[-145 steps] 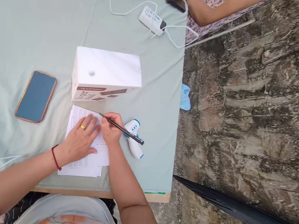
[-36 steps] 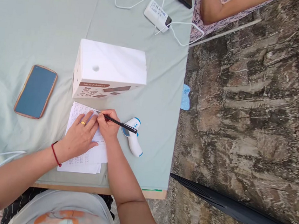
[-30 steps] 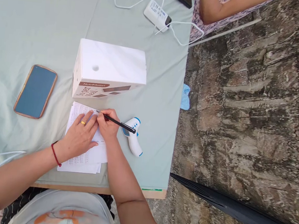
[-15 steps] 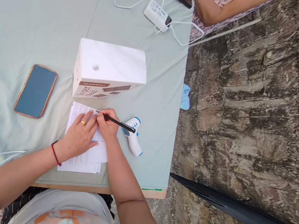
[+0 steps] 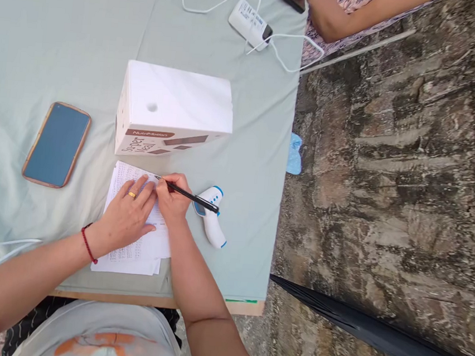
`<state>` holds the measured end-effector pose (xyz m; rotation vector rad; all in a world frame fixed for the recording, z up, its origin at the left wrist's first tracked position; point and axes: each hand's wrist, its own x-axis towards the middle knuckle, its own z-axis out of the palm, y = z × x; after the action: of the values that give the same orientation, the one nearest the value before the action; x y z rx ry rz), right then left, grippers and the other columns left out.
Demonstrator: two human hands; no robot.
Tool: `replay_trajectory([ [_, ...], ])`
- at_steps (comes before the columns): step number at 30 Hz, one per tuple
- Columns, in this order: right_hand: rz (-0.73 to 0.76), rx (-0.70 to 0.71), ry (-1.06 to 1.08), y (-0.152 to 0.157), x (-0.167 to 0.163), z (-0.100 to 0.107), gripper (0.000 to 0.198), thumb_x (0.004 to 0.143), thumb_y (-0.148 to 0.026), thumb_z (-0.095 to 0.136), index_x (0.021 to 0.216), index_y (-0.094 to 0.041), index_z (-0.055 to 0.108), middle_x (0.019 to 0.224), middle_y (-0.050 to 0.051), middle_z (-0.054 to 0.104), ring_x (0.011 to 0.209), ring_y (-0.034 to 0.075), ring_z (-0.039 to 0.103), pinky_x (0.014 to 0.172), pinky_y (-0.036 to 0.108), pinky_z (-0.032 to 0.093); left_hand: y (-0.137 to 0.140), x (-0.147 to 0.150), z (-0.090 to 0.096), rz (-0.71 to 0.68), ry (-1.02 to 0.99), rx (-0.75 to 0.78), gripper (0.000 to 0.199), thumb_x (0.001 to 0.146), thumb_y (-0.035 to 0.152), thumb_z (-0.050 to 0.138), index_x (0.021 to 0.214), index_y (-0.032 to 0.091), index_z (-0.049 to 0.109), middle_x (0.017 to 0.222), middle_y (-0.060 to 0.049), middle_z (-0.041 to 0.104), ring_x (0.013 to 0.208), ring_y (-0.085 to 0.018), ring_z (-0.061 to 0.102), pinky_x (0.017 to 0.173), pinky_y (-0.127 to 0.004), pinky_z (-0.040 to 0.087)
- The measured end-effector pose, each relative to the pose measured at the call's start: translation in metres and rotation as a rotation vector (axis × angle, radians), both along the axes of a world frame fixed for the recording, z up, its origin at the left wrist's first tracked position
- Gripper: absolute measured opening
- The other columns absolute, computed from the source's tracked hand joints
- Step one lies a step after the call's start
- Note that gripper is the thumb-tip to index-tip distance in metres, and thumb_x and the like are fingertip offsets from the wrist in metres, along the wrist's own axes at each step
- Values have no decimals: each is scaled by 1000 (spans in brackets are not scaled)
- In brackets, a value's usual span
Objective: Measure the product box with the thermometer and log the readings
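Sheets of paper [image 5: 135,252] covered in small handwriting lie near the front edge of the table. My left hand [image 5: 129,212], with a gold ring, rests flat on them with its fingers stretched out. In my right hand [image 5: 172,197] a black pen [image 5: 193,197] is pinched, its tip at the top part of the paper. Just right of that hand lies a white and blue infrared thermometer [image 5: 214,229], partly behind the pen's rear end. Beyond the papers stands a white box [image 5: 180,97] with brown print on its near side.
A smartphone [image 5: 57,145] in a brown case lies at the left. At the far right are a white device [image 5: 250,24] with a cable and another person's arm [image 5: 332,19]. The table's right edge drops to rough stone ground [image 5: 388,187].
The pen and my right hand have shifted very slightly to the right along the paper. My left hand stays in place.
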<state>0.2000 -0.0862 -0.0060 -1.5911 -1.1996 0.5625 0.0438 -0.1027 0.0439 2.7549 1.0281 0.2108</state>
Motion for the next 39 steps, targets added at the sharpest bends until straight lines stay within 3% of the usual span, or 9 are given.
replay_trajectory([
  [20,3,1,22,1,0,3,12,84,-32,60,74,-25,58,65,-6,58,59,12,48,59,27,46,0,0,0,3,5,36,84,87,54,87,143,-3,61,146,-29,65,145,-47,57,116,-57,53],
  [32,25,-29,13,0,0,1,12,84,-32,59,74,-25,58,65,-6,58,59,13,48,58,27,46,-1,0,-2,6,-37,-44,82,90,47,86,146,-5,56,150,-31,61,149,-47,52,121,-60,47],
  [39,-47,104,-78,-4,2,-3,15,92,-35,57,81,-25,58,71,-4,57,63,13,50,62,28,48,2,-1,0,-5,2,-15,75,91,52,84,140,0,62,148,-28,63,149,-45,52,120,-57,46],
])
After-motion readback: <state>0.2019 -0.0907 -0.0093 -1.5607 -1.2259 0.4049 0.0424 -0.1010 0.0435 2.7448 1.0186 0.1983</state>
